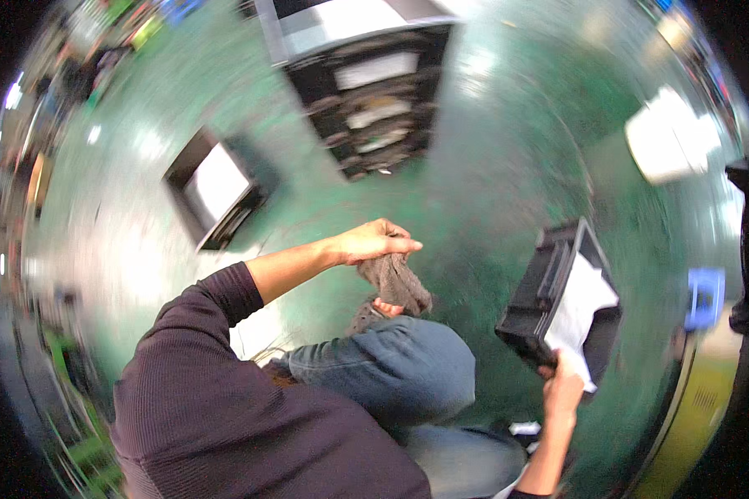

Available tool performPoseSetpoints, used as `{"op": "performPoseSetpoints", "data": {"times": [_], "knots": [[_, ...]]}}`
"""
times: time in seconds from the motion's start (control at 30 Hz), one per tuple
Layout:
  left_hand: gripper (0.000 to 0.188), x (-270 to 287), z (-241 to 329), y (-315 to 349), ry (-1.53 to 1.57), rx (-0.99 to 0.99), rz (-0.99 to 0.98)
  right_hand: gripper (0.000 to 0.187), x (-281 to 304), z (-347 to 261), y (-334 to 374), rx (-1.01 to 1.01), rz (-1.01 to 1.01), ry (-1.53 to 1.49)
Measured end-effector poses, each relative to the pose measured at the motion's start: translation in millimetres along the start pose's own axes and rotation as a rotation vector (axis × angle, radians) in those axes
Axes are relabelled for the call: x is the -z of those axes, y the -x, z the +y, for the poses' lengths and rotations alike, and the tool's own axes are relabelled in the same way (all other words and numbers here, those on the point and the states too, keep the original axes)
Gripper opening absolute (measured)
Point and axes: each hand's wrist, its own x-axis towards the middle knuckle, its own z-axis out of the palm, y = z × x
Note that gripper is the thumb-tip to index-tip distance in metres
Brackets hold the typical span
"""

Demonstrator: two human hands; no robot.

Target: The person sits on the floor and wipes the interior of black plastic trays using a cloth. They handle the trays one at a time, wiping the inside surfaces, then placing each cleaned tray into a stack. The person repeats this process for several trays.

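Note:
My left hand [370,242] is closed on a bunched grey-brown rag [398,283], which hangs down in front of my knee. On the right, my right hand [564,382] grips the near edge of a black drawer [524,320], tilted on its side. White paper [580,303] lies inside that drawer and pokes out past its rim by my fingers. Part of my right fingers is hidden behind the drawer's edge.
A tall black cabinet [312,87] with stacked drawers stands ahead, blurred. Another black drawer [190,154] with white paper inside sits on the green floor [491,166] to the left. Far right are a white bucket [666,137], a blue stool [705,298] and a yellow cabinet [695,399].

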Motion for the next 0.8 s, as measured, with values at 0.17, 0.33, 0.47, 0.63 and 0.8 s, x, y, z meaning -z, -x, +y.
{"op": "performPoseSetpoints", "data": {"times": [0.17, 0.33, 0.47, 0.63, 0.8], "knots": [[0.060, 58.8, -176.7, 34.1, 1.044, 0.303, 0.427, 0.032, -119.5, -19.6, -36.8, 0.147, 0.059, -0.007], [0.078, 152.4, -320.4, 58.7, 1.531, 0.020, 0.841, 0.026, -187.8, -48.9, -37.2, 0.167, -0.258, 0.275], [0.064, 202.4, -352.7, 67.3, 1.380, -0.271, 1.246, 0.038, -179.7, -71.6, -17.9, 0.118, -0.372, 0.218], [0.046, 211.5, -320.9, 83.1, 0.905, -0.067, 1.081, 0.054, -131.5, -75.4, -22.9, -0.067, -0.180, -0.063], [0.029, 259.4, -287.1, 86.2, 1.035, 0.039, 1.189, 0.034, -79.7, 19.4, 13.9, -0.423, 0.459, -0.050]]}}
